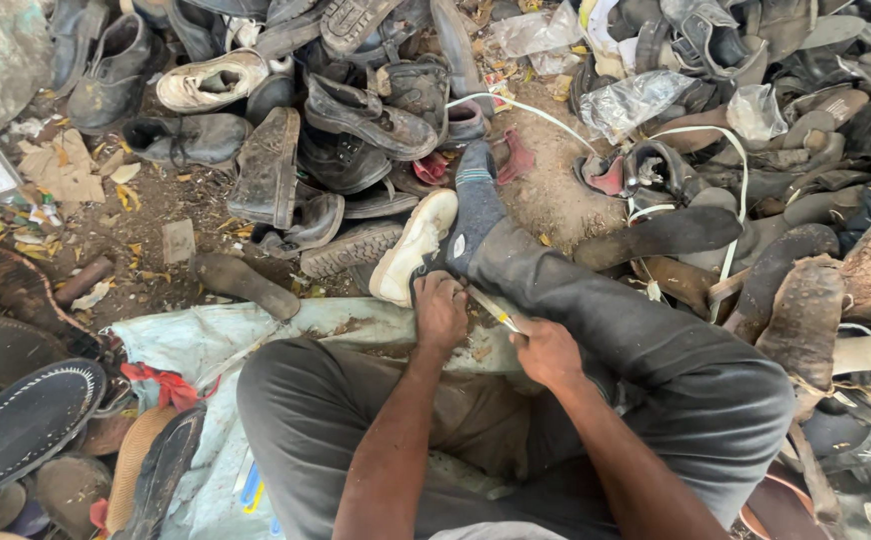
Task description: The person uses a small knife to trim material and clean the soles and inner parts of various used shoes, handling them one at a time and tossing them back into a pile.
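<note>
I sit on the ground with my right leg stretched out, a grey sock (476, 205) on its foot. My left hand (440, 310) grips the heel end of a white shoe (413, 245) that lies beside my ankle. My right hand (548, 350) holds a thin pale tool with a yellow part (494, 308), its tip pointing at the shoe's heel. What the tool's tip touches is hidden by my left hand.
Heaps of worn dark shoes (356, 120) and loose soles (656, 235) cover the dirt all around. A pale sack (206, 335) lies under my legs. Black soles (21, 425) lie at the left, clear plastic bags (636, 100) at the back.
</note>
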